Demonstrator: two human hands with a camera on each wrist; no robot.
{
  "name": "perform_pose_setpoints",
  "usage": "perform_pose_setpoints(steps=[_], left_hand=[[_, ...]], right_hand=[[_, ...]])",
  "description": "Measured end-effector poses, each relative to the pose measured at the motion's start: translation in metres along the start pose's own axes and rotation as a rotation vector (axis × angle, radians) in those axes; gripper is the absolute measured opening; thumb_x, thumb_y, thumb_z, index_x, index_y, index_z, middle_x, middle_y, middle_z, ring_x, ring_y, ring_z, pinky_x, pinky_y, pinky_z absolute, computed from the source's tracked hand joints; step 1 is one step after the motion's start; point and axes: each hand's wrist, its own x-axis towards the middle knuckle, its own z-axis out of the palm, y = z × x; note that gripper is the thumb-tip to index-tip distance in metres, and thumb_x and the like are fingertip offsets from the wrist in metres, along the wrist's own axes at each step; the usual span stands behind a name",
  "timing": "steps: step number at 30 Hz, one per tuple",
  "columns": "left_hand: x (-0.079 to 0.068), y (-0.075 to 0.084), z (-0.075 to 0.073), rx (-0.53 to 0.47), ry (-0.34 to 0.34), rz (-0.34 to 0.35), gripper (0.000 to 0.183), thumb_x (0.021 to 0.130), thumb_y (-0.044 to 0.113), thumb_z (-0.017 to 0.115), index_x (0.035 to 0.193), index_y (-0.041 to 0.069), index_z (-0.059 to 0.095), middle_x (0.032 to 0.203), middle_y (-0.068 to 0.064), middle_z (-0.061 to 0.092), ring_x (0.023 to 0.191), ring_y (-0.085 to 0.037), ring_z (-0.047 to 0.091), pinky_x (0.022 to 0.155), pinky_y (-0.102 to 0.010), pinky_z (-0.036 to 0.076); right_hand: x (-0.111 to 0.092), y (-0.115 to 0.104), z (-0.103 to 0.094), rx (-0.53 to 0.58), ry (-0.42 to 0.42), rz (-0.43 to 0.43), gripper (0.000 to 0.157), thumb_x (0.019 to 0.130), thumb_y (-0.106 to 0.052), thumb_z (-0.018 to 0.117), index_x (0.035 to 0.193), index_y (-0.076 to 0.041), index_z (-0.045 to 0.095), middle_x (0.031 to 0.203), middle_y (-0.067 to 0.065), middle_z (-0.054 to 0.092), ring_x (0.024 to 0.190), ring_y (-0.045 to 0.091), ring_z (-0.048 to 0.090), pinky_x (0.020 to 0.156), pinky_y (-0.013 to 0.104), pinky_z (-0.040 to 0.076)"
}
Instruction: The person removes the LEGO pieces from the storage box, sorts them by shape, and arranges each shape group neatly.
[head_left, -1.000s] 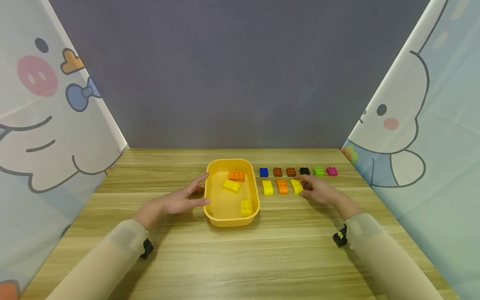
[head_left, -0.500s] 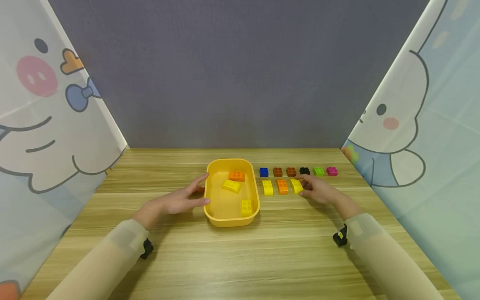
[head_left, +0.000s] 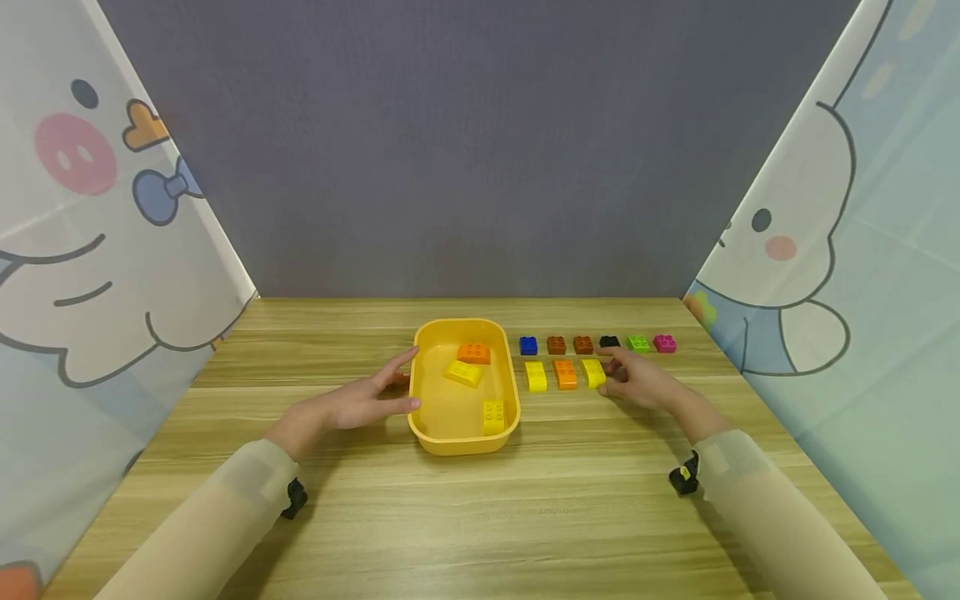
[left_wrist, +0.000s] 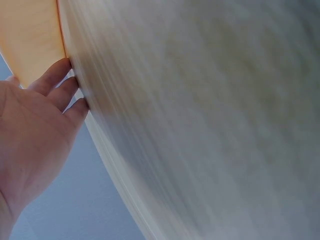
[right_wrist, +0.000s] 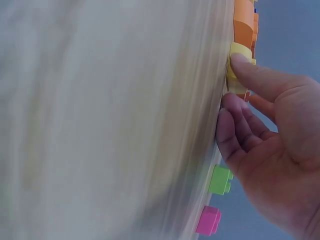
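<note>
A yellow tray stands on the wooden table, and my left hand rests at its left side with fingers and thumb spread along the wall. Inside lie an orange brick and two yellow bricks, one at the middle and one at the near right. My right hand pinches a curved yellow brick at the right end of the near row, thumb on its near side, index finger toward its far end. The right wrist view shows the thumb on this yellow brick at the table surface.
Left of the pinched brick are an orange brick and a yellow brick. The far row has blue, brown, black, green and magenta bricks. A dark panel rises behind the table.
Both hands, the tray and the bricks keep nearly the same places. The head view has shifted very slightly.
</note>
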Motion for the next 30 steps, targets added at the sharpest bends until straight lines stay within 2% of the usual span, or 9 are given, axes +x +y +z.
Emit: perform_pose_setpoints(steps=[3, 6, 8, 10, 15, 23, 25, 30], left_hand=[[0.0, 0.001, 0.0, 0.003, 0.002, 0.002, 0.098, 0.104, 0.07, 0.061, 0.175, 0.046, -0.002, 0.175, -0.019, 0.039, 0.163, -0.049, 0.035, 0.128, -0.08, 0.022], [-0.001, 0.001, 0.001, 0.003, 0.003, 0.0, 0.097, 0.104, 0.07, 0.061, 0.175, 0.047, -0.002, 0.175, -0.019, 0.039, 0.163, -0.049, 0.035, 0.128, -0.08, 0.022], [-0.001, 0.001, 0.0, 0.006, 0.003, -0.001, 0.098, 0.104, 0.07, 0.061, 0.175, 0.047, -0.002, 0.175, -0.019, 0.039, 0.163, -0.048, 0.035, 0.128, -0.08, 0.022], [-0.001, 0.0, 0.0, 0.003, 0.003, -0.001, 0.098, 0.104, 0.07, 0.061, 0.175, 0.047, -0.002, 0.175, -0.019, 0.039, 0.162, -0.048, 0.035, 0.128, -0.079, 0.022], [-0.001, 0.0, 0.0, 0.002, 0.003, 0.004, 0.097, 0.105, 0.07, 0.06, 0.175, 0.046, -0.002, 0.175, -0.019, 0.04, 0.162, -0.048, 0.036, 0.128, -0.079, 0.023], [0.0, -0.001, 0.001, -0.007, -0.002, 0.005, 0.097, 0.104, 0.071, 0.06, 0.175, 0.046, -0.002, 0.175, -0.019, 0.039, 0.163, -0.049, 0.034, 0.128, -0.08, 0.022], [0.001, -0.001, 0.0, -0.008, -0.002, 0.008, 0.098, 0.104, 0.071, 0.06, 0.176, 0.045, -0.001, 0.175, -0.019, 0.039, 0.163, -0.049, 0.034, 0.128, -0.08, 0.021], [0.001, -0.002, 0.0, -0.001, 0.0, 0.009, 0.097, 0.105, 0.07, 0.06, 0.176, 0.045, -0.001, 0.175, -0.019, 0.04, 0.163, -0.048, 0.035, 0.128, -0.079, 0.022]], right_hand=[[-0.003, 0.001, -0.001, 0.029, 0.005, 0.012, 0.073, 0.104, -0.021, 0.079, 0.162, 0.003, 0.043, 0.128, 0.023, 0.065, 0.105, 0.029, 0.068, 0.092, 0.043, 0.06], [-0.004, 0.001, -0.002, 0.073, 0.016, 0.009, 0.07, 0.104, -0.017, 0.077, 0.162, 0.003, 0.044, 0.128, 0.022, 0.063, 0.093, 0.022, 0.065, 0.077, 0.031, 0.057], [-0.005, -0.001, -0.002, 0.101, 0.026, -0.007, 0.066, 0.105, -0.014, 0.075, 0.161, 0.004, 0.045, 0.128, 0.023, 0.063, 0.086, 0.02, 0.061, 0.069, 0.028, 0.055], [-0.006, -0.005, -0.003, 0.114, 0.043, -0.018, 0.062, 0.106, -0.013, 0.073, 0.16, 0.004, 0.048, 0.127, 0.022, 0.063, 0.084, 0.017, 0.06, 0.066, 0.026, 0.054], [-0.006, -0.02, -0.002, 0.119, 0.079, -0.057, 0.051, 0.109, -0.016, 0.07, 0.154, 0.002, 0.056, 0.123, 0.018, 0.065, 0.086, 0.016, 0.061, 0.069, 0.026, 0.053], [-0.001, -0.054, 0.002, 0.151, 0.09, -0.145, 0.039, 0.11, -0.015, 0.069, 0.146, -0.001, 0.065, 0.121, 0.015, 0.07, 0.09, 0.017, 0.062, 0.074, 0.027, 0.055], [0.002, -0.064, 0.004, 0.147, 0.09, -0.169, 0.037, 0.11, -0.018, 0.069, 0.144, -0.004, 0.068, 0.118, 0.011, 0.071, 0.092, 0.018, 0.063, 0.077, 0.029, 0.056], [0.013, -0.089, 0.009, 0.149, 0.085, -0.224, 0.032, 0.111, -0.021, 0.068, 0.141, -0.011, 0.072, 0.124, 0.007, 0.074, 0.103, 0.019, 0.066, 0.092, 0.039, 0.058]])
